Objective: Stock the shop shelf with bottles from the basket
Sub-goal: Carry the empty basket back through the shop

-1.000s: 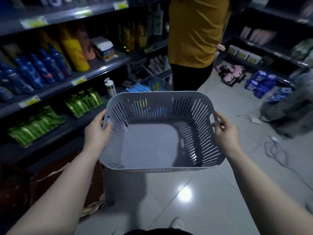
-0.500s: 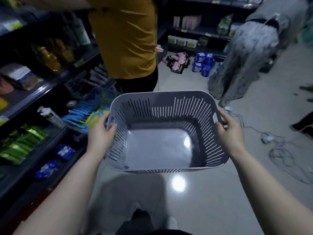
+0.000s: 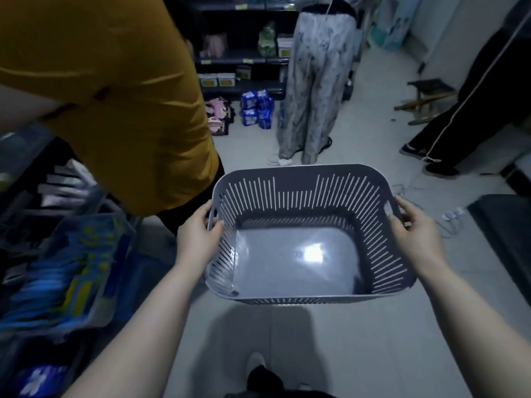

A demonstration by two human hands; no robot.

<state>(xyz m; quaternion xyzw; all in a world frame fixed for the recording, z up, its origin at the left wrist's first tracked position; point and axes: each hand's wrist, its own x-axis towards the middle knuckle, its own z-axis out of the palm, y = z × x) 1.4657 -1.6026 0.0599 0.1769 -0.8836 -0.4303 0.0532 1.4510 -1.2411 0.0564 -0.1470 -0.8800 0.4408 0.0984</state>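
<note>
I carry a grey slotted plastic basket (image 3: 304, 179) in front of me over the shop floor. Its inside holds nothing; a light glints off its bare bottom. My left hand (image 3: 198, 237) grips the handle on the basket's left rim, thumb inside the wall. My right hand (image 3: 413, 228) grips the handle on the right rim. No bottles are in view. The shop shelf (image 3: 37, 225) runs along the left, blurred, with blue and yellow packets on it.
A person in a yellow shirt (image 3: 115, 90) stands close at my front left. A person in grey patterned trousers (image 3: 316, 81) stands ahead by a back shelf. A dark-trousered leg (image 3: 448, 124), a wooden stool (image 3: 428, 96), floor cables (image 3: 451, 219) and blue packs (image 3: 255, 109) lie around.
My view has swung right, away from the bottle shelf toward the aisle. Both hands keep their grip on the basket, which moved right with me. The yellow-shirted person is now at my left.
</note>
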